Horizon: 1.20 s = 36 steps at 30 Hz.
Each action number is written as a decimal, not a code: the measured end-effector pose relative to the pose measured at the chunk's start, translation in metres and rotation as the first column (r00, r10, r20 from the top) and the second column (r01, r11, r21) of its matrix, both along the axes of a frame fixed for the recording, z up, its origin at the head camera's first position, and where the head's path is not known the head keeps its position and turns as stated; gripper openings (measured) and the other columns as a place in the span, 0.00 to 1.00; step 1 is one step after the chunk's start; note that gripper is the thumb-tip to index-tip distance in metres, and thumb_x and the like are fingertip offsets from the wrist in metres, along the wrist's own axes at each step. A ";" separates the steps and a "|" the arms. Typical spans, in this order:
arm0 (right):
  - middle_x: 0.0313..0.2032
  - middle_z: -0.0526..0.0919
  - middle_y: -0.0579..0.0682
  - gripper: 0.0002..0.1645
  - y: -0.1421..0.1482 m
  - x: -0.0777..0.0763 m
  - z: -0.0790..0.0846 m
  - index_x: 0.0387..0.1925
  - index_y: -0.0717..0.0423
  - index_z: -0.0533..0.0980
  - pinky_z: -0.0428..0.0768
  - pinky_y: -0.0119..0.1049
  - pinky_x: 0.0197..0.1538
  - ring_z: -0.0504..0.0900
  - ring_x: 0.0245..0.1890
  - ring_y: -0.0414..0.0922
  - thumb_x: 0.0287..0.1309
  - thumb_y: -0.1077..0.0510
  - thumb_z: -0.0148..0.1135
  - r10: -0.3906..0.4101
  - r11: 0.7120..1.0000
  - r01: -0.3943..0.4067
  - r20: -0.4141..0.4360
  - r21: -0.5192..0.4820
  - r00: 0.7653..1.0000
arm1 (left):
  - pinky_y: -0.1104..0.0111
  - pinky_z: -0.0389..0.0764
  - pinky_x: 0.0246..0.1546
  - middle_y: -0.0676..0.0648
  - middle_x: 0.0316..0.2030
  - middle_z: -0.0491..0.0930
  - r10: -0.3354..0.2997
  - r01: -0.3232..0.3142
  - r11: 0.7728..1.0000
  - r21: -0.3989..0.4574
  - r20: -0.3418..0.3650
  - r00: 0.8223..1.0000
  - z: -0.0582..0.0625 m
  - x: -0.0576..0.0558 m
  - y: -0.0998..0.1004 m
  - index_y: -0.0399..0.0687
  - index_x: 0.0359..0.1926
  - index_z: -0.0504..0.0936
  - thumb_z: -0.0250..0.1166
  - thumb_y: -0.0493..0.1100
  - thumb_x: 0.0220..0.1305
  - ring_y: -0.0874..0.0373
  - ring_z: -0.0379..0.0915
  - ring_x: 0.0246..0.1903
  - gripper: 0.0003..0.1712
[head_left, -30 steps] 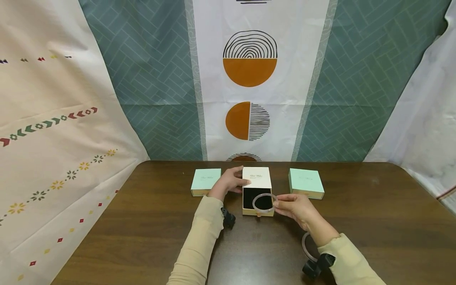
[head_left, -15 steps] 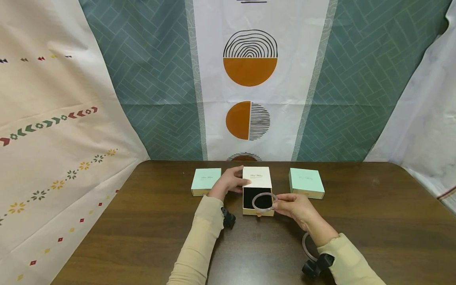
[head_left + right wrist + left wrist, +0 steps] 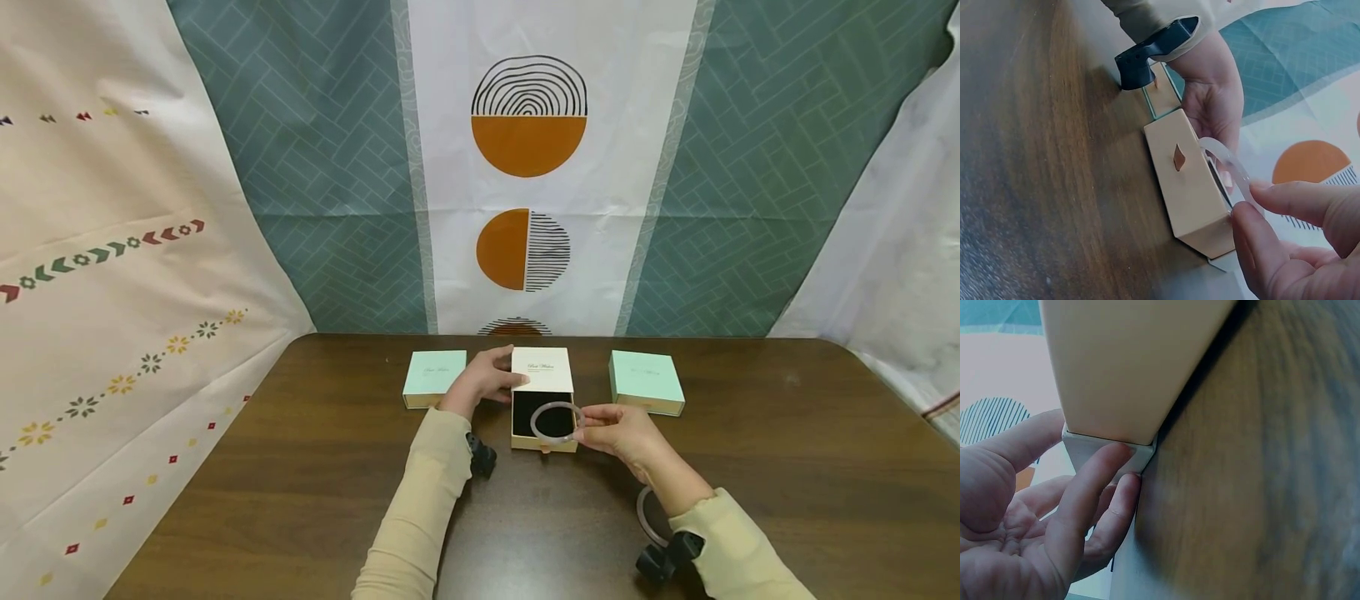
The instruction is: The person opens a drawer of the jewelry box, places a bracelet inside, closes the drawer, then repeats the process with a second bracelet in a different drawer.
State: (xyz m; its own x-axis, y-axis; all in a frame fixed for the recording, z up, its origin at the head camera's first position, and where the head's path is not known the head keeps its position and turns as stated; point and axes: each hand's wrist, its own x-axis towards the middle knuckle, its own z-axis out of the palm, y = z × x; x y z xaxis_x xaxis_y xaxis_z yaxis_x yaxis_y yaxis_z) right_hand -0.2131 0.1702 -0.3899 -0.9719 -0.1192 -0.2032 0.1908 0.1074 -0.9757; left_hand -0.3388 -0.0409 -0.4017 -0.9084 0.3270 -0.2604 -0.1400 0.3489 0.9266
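A drawer-style gift box with a white sleeve [image 3: 547, 363] lies in the middle of the table, its cream drawer [image 3: 525, 443] pulled out toward me. Black lining shows inside. My left hand [image 3: 483, 382] grips the sleeve from the left side; in the left wrist view, its fingertips [image 3: 1124, 451] lie against the sleeve's end. Between right thumb and fingers, my right hand [image 3: 628, 438] pinches a pale translucent bangle [image 3: 552, 440] by its right side. The bangle overlaps the drawer's black lining, and in the right wrist view its band [image 3: 1225, 153] is tilted at the drawer's opening.
A mint-green box [image 3: 437, 372] stands left of the white one, partly behind the left hand. Another mint-green box [image 3: 645, 379] stands to the right. A second bangle [image 3: 642, 512] lies on the brown table [image 3: 285, 467], partly covered by the right wrist. Patterned cloths hang behind.
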 end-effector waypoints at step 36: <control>0.45 0.82 0.65 0.28 -0.004 -0.004 -0.004 0.54 0.80 0.69 0.82 0.31 0.43 0.81 0.38 0.39 0.54 0.67 0.65 -0.017 0.984 0.028 -0.066 0.175 0.998 | 0.58 0.84 0.40 0.36 0.61 0.71 -0.011 0.011 1.000 0.003 -0.019 1.000 -0.002 -0.001 -0.001 0.50 0.74 0.54 0.67 0.37 0.60 0.43 0.76 0.52 0.45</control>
State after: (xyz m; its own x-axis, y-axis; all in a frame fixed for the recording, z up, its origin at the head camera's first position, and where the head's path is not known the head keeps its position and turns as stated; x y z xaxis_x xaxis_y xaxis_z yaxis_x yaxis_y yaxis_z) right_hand -0.2167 0.1663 -0.3939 -0.9856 -0.0654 -0.1562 0.1328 0.2744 -0.9524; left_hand -0.3402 -0.0415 -0.4037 -0.9095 0.3382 -0.2419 -0.1184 0.3471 0.9303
